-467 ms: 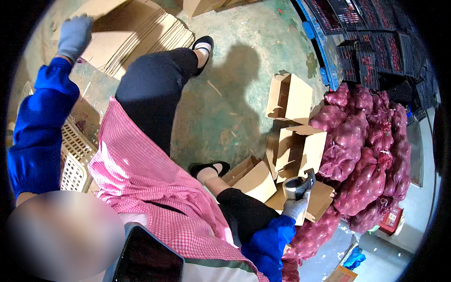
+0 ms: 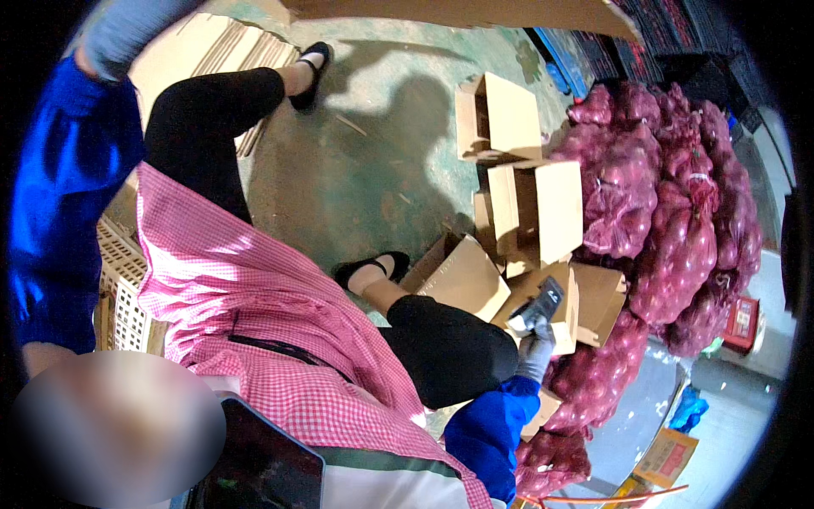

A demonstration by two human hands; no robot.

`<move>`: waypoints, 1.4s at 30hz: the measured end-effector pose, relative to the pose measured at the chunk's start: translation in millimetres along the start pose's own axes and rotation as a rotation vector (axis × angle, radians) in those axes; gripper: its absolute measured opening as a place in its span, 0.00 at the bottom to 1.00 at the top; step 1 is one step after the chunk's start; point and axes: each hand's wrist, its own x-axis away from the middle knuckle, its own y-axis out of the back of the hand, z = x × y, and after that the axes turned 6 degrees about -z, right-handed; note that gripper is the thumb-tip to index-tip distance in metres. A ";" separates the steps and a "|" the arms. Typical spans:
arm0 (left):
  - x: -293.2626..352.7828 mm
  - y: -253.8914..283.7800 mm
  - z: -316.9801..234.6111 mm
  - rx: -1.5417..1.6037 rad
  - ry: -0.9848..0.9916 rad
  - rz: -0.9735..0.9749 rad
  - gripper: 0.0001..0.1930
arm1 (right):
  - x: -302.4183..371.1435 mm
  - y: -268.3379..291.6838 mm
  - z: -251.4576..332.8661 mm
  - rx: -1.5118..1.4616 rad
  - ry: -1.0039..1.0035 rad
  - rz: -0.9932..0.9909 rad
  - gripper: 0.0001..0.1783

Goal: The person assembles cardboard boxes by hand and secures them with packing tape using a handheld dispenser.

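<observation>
My right hand (image 2: 534,349), in a grey glove, is closed round a tape dispenser (image 2: 540,307) with a dark head, above the open cardboard boxes. My left hand (image 2: 127,38), gloved in grey too, is raised at the upper left; its fingers run out of the picture. Across the top edge hangs a brown cardboard piece (image 2: 458,12); whether my left hand grips it is out of sight. Below the left hand lies a stack of flat cardboard (image 2: 212,51). An open box (image 2: 509,119), another box (image 2: 547,212) and a third box (image 2: 462,276) stand by my right leg.
Red mesh sacks of onions (image 2: 670,254) are piled on the right. Dark crates (image 2: 661,42) stand behind them. A cream plastic basket (image 2: 127,297) is at my left. A blue plastic bag (image 2: 688,409) and a printed carton (image 2: 667,458) lie at the lower right.
My left hand has risen toward the upper edge, its fingers leaving the picture. A cardboard piece has come across the top. The tape dispenser has turned in my right hand.
</observation>
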 end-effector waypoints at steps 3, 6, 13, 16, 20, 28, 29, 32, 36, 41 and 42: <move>2.1 -14.1 -47.4 -0.030 0.174 0.198 0.06 | 11.4 -66.4 -23.7 0.533 -0.009 0.033 0.14; 16.5 -81.4 -48.1 0.037 0.041 0.166 0.08 | 50.6 -92.5 -10.9 0.870 -0.069 -0.098 0.14; 65.0 -160.9 -83.1 0.088 0.137 0.333 0.09 | 72.3 -135.3 3.0 1.107 -0.239 -0.230 0.15; 77.7 -160.0 -98.2 0.055 0.175 0.438 0.06 | 66.5 -149.7 -2.1 1.142 -0.284 -0.226 0.15; 87.6 -164.2 -126.3 0.104 0.269 0.610 0.07 | 33.7 -110.6 -38.3 1.122 -0.165 -0.285 0.16; 95.3 -146.9 -184.7 0.429 0.378 0.919 0.13 | -49.2 -65.0 29.8 0.456 -0.060 0.026 0.20; 101.4 -140.8 -190.5 0.450 0.407 0.954 0.14 | -40.0 -102.4 48.5 0.380 -0.094 0.074 0.23; 127.3 -126.0 -207.8 0.558 0.438 1.000 0.14 | -26.4 -171.8 60.1 0.207 -0.273 0.226 0.28; 143.0 -124.1 -227.0 0.687 0.270 1.128 0.17 | -26.7 -208.0 30.3 0.047 -0.199 0.109 0.24; 141.7 -134.6 -205.3 0.837 0.394 1.007 0.23 | -1.7 -248.3 58.1 -0.082 0.151 0.173 0.23; 142.7 -145.8 -194.9 0.863 0.316 0.817 0.24 | 13.1 -260.5 62.7 0.007 0.247 0.151 0.21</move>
